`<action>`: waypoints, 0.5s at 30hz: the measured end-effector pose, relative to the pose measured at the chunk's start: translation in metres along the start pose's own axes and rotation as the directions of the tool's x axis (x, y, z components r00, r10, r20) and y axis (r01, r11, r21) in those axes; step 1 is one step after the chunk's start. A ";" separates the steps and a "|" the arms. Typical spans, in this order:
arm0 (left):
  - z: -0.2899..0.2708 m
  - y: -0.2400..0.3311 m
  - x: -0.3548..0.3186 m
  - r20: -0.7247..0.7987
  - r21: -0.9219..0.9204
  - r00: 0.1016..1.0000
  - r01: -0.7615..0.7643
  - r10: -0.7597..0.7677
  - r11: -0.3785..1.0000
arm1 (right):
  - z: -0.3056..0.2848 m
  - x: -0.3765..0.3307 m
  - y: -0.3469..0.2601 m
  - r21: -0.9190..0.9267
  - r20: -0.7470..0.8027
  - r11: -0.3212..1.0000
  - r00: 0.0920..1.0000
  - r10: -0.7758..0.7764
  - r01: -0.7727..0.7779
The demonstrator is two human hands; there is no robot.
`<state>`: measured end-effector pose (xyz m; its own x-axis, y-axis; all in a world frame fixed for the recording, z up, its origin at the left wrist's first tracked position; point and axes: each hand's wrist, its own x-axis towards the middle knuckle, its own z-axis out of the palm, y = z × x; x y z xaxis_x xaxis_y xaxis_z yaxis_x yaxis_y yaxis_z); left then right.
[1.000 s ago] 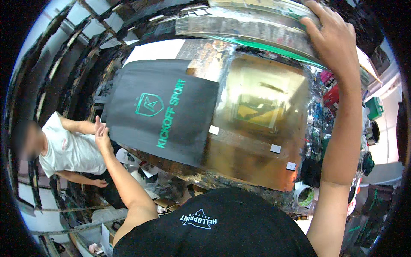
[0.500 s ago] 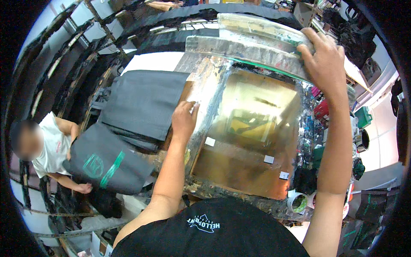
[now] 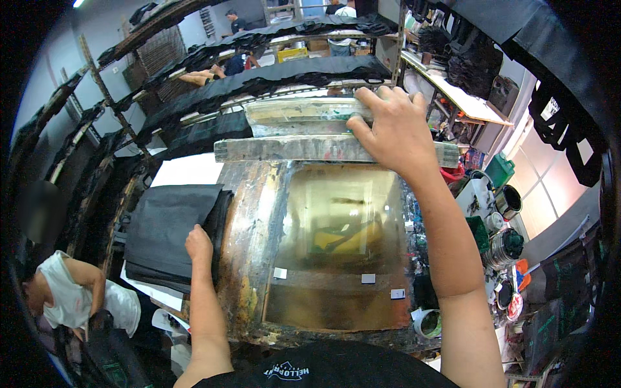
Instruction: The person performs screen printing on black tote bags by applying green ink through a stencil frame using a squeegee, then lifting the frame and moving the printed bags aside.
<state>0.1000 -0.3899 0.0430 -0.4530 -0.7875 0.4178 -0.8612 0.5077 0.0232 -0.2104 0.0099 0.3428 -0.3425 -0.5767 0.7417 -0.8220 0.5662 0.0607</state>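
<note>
My left hand [image 3: 199, 244] is closed in a pinch at the right edge of a stack of black fabric sheets [image 3: 169, 213]. The top sheet's corner is lifted and folded at that edge. At the far side of the table, my right hand [image 3: 396, 129] grips the upper edge of a raised, paint-stained screen-printing frame [image 3: 304, 111]; its fingers hook over the top. Below the frame lies a shiny amber printing plate [image 3: 310, 258], bearing a few small white tabs [image 3: 368, 279] near its front. Nothing lies over the plate, and a yellowish reflection shows in it.
A co-worker in a white shirt [image 3: 68, 284] stands at the lower left with a dark printed sheet [image 3: 113, 362]. Paint cans [image 3: 508, 202] and a green container [image 3: 499, 169] crowd the right side. Racks holding black sheets [image 3: 272, 81] run across the back.
My left hand has gone from the table strip beside the plate to the stack's edge. My right hand stays on the frame. The co-worker has moved lower left with the printed sheet. The view has shifted.
</note>
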 end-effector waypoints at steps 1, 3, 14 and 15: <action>0.000 -0.004 0.003 -0.025 0.012 0.999 -0.029 0.029 1.000 | 0.000 -0.001 0.000 0.000 -0.010 1.000 1.000 -0.002 0.002; -0.006 -0.008 0.011 -0.030 0.023 0.996 -0.078 0.078 0.997 | -0.002 -0.001 0.000 0.004 -0.009 1.000 1.000 -0.002 0.002; -0.034 -0.020 0.019 0.192 -0.337 0.981 0.058 0.008 0.940 | -0.002 -0.005 -0.005 0.003 0.032 1.000 0.999 0.019 -0.019; -0.034 -0.022 0.024 0.151 -0.373 0.988 0.048 0.010 0.926 | -0.002 -0.006 -0.003 0.009 0.035 1.000 0.999 0.023 -0.023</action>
<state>0.1156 -0.4082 0.0838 -0.4909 -0.8264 0.2758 -0.7337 0.5628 0.3806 -0.2047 0.0124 0.3398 -0.3769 -0.5838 0.7191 -0.8179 0.5741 0.0373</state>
